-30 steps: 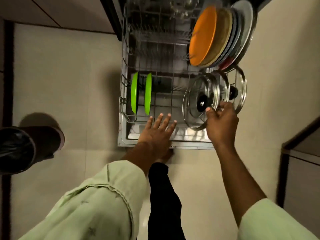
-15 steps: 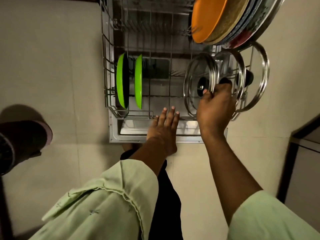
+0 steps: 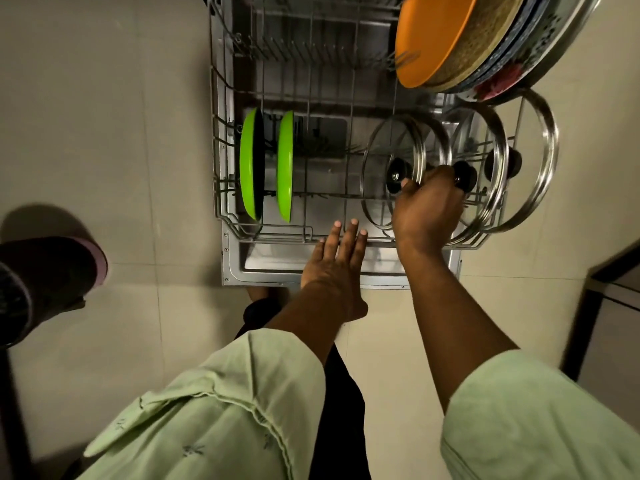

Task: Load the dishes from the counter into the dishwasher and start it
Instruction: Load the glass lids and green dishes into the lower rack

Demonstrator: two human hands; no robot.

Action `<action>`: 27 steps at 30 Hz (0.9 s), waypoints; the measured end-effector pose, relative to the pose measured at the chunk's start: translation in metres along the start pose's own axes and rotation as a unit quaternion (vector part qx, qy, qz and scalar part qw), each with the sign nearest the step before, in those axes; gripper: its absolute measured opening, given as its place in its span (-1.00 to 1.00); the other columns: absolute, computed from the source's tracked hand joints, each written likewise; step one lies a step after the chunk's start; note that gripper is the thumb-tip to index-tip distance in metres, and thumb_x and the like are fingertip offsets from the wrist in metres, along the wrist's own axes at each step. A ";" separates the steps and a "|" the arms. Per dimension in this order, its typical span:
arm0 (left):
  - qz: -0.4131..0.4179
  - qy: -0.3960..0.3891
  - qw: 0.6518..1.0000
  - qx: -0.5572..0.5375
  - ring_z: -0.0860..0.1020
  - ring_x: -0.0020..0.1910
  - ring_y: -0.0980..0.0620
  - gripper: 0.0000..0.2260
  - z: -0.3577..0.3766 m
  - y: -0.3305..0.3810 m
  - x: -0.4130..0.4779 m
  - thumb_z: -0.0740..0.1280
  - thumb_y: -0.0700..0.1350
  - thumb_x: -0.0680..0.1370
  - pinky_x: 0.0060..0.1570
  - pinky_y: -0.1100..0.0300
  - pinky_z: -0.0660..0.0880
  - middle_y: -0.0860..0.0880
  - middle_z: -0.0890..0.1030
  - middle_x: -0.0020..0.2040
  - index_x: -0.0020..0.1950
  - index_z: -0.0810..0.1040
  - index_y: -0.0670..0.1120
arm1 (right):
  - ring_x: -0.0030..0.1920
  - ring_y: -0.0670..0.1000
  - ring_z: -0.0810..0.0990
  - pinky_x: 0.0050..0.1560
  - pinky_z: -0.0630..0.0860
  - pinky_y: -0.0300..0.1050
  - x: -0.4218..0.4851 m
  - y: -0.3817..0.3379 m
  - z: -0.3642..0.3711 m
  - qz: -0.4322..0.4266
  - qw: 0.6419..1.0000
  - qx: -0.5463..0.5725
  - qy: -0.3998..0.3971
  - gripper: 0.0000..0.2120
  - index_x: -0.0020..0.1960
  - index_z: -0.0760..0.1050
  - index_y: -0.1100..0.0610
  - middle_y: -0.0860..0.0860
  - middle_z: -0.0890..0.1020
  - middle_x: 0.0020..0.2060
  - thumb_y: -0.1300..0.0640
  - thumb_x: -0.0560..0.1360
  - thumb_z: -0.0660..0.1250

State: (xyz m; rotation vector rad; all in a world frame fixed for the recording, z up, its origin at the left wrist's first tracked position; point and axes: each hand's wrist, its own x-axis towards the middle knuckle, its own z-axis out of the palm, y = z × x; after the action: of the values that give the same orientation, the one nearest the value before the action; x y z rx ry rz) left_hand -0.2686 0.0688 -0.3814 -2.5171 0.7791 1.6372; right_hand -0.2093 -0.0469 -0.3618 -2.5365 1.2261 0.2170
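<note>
- The right hand (image 3: 427, 209) is clamping its thumb and curled fingers on the steel rim of the nearest glass lid (image 3: 384, 150), which is standing on edge in the lower rack (image 3: 221, 188), just beside a second glass lid (image 3: 485, 133).
- The left hand (image 3: 336, 265), fingers straight and holding nothing, is lying over the rack's front rail, probably steadying it.
- If the grip is loosening before the rim is sitting between tines, the lid is likely tipping into its neighbour and chipping glass.
- The fingers are crowding the black knob (image 3: 465, 174) of the second lid, so a nudge is risking knocking that lid over too.
- A jolt through the rack is also threatening the upright green plates (image 3: 251, 164).
</note>
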 end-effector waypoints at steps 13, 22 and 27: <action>0.012 -0.013 1.000 -0.002 -0.42 0.52 -0.17 -0.04 -0.002 -0.002 0.000 0.26 0.16 0.55 0.48 -0.05 -0.30 -0.13 -0.50 0.51 0.55 -0.45 -0.09 | 0.13 0.15 0.60 -0.11 0.30 -0.21 0.004 0.006 0.020 -0.005 0.999 0.015 -0.036 -0.66 0.32 0.41 0.22 0.16 0.62 0.09 0.10 0.60 0.29; 0.023 -0.004 1.000 -0.006 -0.39 0.54 -0.15 -0.07 0.000 -0.006 0.001 0.24 0.18 0.57 0.50 -0.05 -0.27 -0.10 -0.46 0.54 0.56 -0.43 -0.07 | 0.03 0.12 0.63 -0.08 0.45 -0.13 0.007 0.018 0.023 -0.019 0.995 0.079 -0.060 -0.71 0.14 0.52 0.18 0.11 0.67 -0.02 0.05 0.51 0.43; 0.036 0.013 0.999 -0.017 -0.33 0.57 -0.13 -0.10 -0.001 -0.010 0.002 0.26 0.17 0.58 0.51 -0.06 -0.24 -0.08 -0.38 0.58 0.59 -0.35 -0.06 | 0.01 0.06 0.66 -0.06 0.48 -0.17 -0.001 0.025 0.011 -0.042 0.993 0.096 -0.052 -0.78 0.13 0.54 0.15 0.08 0.68 -0.03 0.07 0.54 0.38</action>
State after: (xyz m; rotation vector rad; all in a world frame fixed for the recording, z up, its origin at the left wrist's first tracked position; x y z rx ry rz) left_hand -0.2626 0.0767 -0.3857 -2.5670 0.8624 1.6577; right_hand -0.2294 -0.0568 -0.3775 -2.3737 1.0461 0.1984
